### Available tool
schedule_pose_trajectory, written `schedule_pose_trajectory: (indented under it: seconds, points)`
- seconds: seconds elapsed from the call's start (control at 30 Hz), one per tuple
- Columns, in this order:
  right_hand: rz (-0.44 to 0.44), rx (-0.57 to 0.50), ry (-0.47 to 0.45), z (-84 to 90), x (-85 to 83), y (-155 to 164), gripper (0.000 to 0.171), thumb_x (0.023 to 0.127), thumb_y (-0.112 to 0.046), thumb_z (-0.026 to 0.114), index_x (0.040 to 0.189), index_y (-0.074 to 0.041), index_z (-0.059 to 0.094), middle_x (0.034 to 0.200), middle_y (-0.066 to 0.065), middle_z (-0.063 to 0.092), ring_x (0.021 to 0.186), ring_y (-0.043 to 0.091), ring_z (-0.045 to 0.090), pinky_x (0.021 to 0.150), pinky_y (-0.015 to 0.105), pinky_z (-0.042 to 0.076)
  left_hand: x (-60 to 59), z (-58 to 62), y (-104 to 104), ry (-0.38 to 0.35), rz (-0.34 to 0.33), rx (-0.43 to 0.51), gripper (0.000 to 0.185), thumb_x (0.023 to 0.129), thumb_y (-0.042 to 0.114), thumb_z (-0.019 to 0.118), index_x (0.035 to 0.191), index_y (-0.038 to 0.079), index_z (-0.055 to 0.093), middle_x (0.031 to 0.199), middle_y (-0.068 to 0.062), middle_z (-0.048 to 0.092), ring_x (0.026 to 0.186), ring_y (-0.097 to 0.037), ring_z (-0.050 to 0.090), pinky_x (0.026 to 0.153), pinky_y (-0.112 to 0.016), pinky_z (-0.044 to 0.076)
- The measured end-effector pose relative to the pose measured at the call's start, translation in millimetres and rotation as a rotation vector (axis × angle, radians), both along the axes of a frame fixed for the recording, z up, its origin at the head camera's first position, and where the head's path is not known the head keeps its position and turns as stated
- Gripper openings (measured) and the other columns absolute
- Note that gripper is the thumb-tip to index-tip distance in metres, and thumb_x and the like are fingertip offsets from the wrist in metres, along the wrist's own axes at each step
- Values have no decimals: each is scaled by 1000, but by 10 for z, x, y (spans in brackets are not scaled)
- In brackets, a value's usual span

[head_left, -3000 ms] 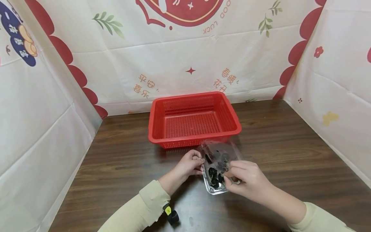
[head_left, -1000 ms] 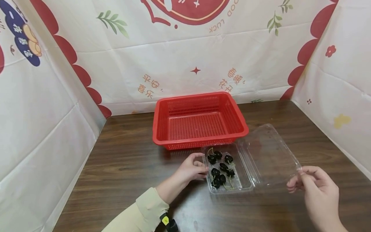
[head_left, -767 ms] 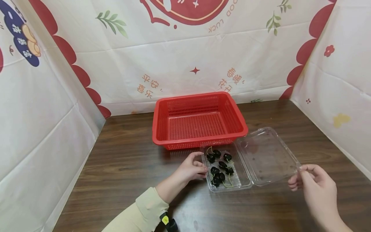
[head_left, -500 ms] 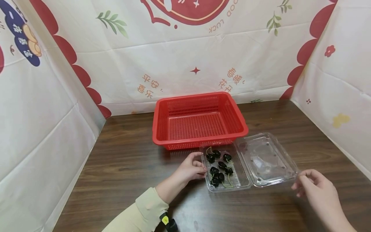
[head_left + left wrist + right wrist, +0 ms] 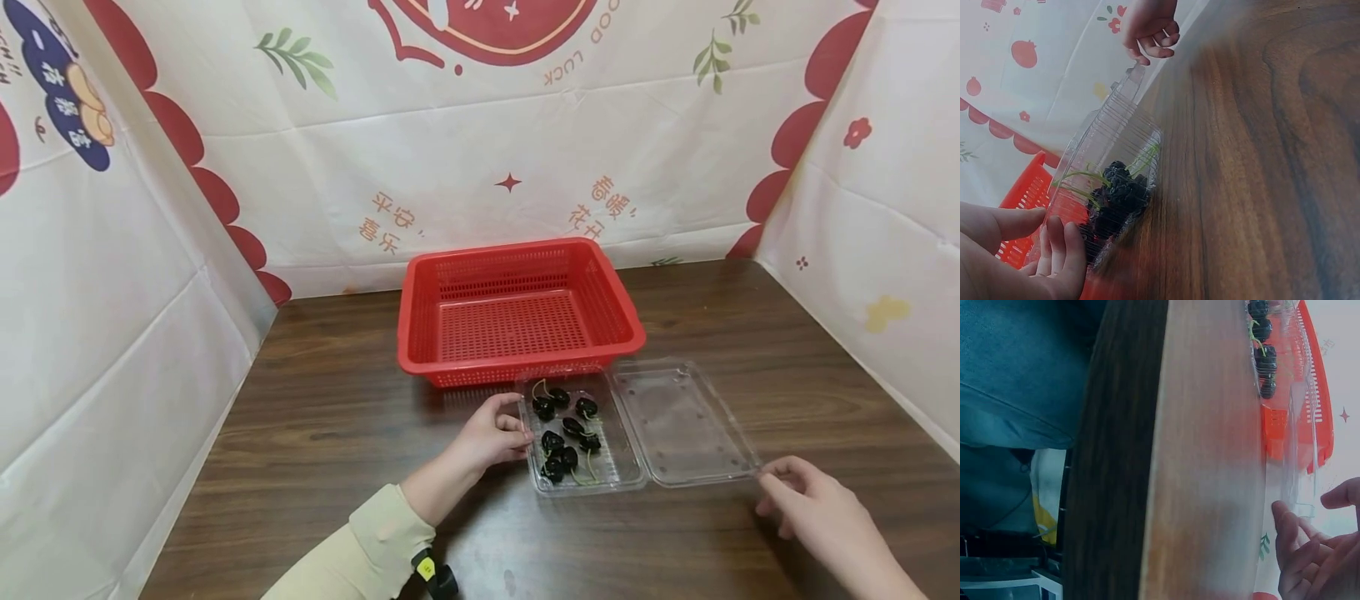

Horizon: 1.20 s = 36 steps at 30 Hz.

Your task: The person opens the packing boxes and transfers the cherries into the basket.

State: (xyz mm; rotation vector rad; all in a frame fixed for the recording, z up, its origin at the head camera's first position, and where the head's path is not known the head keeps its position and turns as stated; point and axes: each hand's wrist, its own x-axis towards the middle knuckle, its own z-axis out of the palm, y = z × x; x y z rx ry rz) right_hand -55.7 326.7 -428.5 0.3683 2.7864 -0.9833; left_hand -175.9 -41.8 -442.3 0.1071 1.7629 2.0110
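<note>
A clear plastic clamshell box lies open on the wooden table [image 5: 337, 433]. Its base [image 5: 626, 475] holds several dark cherries [image 5: 566, 433] with green stems, also seen in the left wrist view [image 5: 1119, 194] and the right wrist view [image 5: 1263, 350]. The lid [image 5: 682, 421] lies flat to the right. My left hand [image 5: 517, 429] grips the base's left rim, thumb above and fingers against the wall [image 5: 1054, 231]. My right hand [image 5: 780, 483] hovers at the lid's front right corner with fingers loosely curled, holding nothing [image 5: 1310, 537].
A red perforated basket [image 5: 633, 337] stands just behind the box, with nothing in it. Printed white cloth [image 5: 487, 150] walls in the table at the back and on both sides. A small black device [image 5: 442, 579] is strapped to my left sleeve.
The box was shut three seconds ago. My right hand swung the lid over to the right, lowered it flat onto the table and let go. My left hand stayed on the base.
</note>
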Motion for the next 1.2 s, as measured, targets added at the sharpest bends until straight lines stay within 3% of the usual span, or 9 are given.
schedule_pose_trajectory:
  seconds: [0.27,0.47,0.6,0.77,0.97,1.07,1.2]
  points:
    - [42,9,-68,-9,-39,21,48,104,-41,34,117,0,58,82,-1,67,63,18,57,59,33,41,-4,3,-27,10,-2,-12,62,85,-15,61,141,-4,35,76,-4,55,66,-14,59,67,-34,57]
    - [51,62,-27,14,-23,48,48,104,-40,35,119,0,58,82,-1,67,65,17,59,58,33,43,5,12,-58,41,14,-46,62,85,-14,62,141,-5,35,82,-8,56,69,-16,61,71,-38,58]
    - [58,112,80,67,-34,-2,42,103,-37,41,115,-3,61,85,2,68,63,14,60,58,33,42,0,27,-120,89,36,-78,59,85,-12,62,139,-7,37,88,-11,58,72,-17,62,74,-42,58]
    - [80,167,244,225,-151,-210,33,100,-32,50,110,-4,66,88,3,69,63,11,57,54,31,41,-37,50,-221,169,90,-125,41,89,-3,60,128,-7,50,89,-14,62,70,-18,61,72,-43,57]
    - [129,200,429,419,-361,-539,18,93,-25,60,100,-12,70,79,-7,64,67,8,55,55,29,40,-78,91,-291,319,139,-204,28,88,-2,55,116,-7,59,92,-23,63,71,-29,63,72,-49,56]
    - [184,220,513,475,-442,-670,9,90,-22,64,96,-18,70,77,-12,63,68,4,55,56,30,42,-70,105,-296,406,150,-219,26,88,-4,53,113,-6,61,91,-22,63,75,-34,62,72,-50,55]
    - [346,266,669,475,-544,-801,10,82,-15,71,91,-19,70,79,-13,63,72,7,58,61,33,48,-40,132,-285,523,164,-238,20,92,-4,54,110,-2,64,92,-18,63,78,-33,62,71,-37,56]
